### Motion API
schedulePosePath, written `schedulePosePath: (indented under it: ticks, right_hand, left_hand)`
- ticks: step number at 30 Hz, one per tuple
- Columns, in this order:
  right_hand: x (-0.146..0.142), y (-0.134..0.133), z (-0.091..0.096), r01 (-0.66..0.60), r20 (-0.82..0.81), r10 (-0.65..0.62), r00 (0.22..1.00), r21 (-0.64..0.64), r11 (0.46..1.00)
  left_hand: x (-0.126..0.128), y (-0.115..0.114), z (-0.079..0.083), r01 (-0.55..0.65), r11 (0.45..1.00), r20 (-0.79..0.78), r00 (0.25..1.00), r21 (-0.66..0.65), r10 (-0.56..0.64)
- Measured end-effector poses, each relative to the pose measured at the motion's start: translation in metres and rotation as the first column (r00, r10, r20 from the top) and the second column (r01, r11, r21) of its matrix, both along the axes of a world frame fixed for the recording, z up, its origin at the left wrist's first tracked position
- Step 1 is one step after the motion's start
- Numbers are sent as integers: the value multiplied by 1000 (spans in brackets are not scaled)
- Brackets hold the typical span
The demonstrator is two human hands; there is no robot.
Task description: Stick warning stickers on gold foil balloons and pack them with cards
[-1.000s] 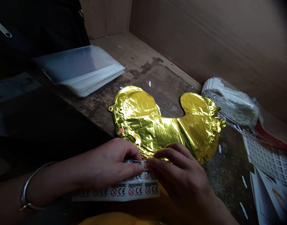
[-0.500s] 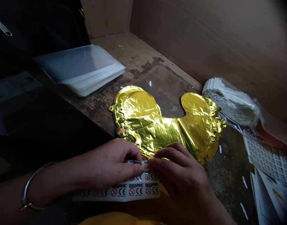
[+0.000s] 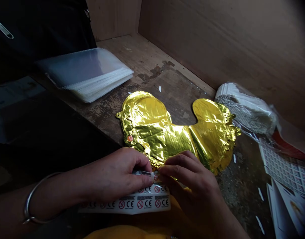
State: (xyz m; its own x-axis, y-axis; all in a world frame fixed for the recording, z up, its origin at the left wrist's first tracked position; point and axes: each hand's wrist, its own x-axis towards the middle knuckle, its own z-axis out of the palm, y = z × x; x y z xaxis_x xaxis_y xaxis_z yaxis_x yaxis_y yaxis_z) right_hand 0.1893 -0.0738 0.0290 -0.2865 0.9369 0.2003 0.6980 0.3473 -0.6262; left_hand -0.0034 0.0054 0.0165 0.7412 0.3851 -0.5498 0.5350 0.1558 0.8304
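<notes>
A white sheet of stickers [image 3: 132,206] with CE marks and red warning circles lies across my lap side of the table. My left hand [image 3: 117,176] pinches its upper edge between thumb and fingers. At the sheet's top right corner, the fingertips of my right hand [image 3: 189,172] are pressed together on a sticker's edge; how far it is lifted I cannot make out. Just beyond both hands lie shiny gold foil balloons [image 3: 164,132], flat and stacked, with a small round orange sticker [image 3: 129,138] on their left part.
Clear plastic sleeves [image 3: 92,73] are stacked at the back left, beside a black bag [image 3: 50,30]. To the right are a plastic-wrapped white bundle [image 3: 244,106], a printed sticker sheet [image 3: 286,166] and folded leaflets [image 3: 286,205]. A wooden wall [image 3: 229,43] stands behind.
The fingers of my right hand have shifted very slightly at the sheet's corner. Otherwise the hands, sheet and balloons are nearly as before.
</notes>
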Motion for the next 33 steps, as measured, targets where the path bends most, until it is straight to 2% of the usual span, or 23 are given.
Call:
schedulePosePath:
  ticks: [9, 14, 16, 20, 24, 30, 33]
  right_hand:
    - [-1, 0, -2, -62, 62, 58, 996, 69, 996]
    - [1, -2, -5, -183, 152, 163, 975, 127, 975]
    - [1, -2, -3, -135, 92, 128, 988, 73, 988]
    - [5, 0, 0, 47, 39, -44, 998, -55, 997]
    - [8, 1, 0, 18, 43, -11, 999, -167, 986]
    - [3, -1, -1, 0, 16, 0, 1000, -33, 999]
    - [4, -2, -1, 20, 25, -20, 999, -11, 1000]
  left_hand:
    - [0, -2, -2, 4, 1000, 7, 1000, -18, -4]
    - [0, -4, -8, -41, 995, 4, 999, -88, 41]
    - [1, -3, -8, -46, 994, 1, 999, -97, 46]
    - [1, -2, -6, -38, 997, 0, 999, -62, 38]
    - [1, -1, -5, -25, 999, 3, 1000, -34, 25]
    - [2, -1, -9, -21, 998, 2, 1000, -54, 21]
    - [2, -2, -10, -21, 999, 7, 1000, -49, 21]
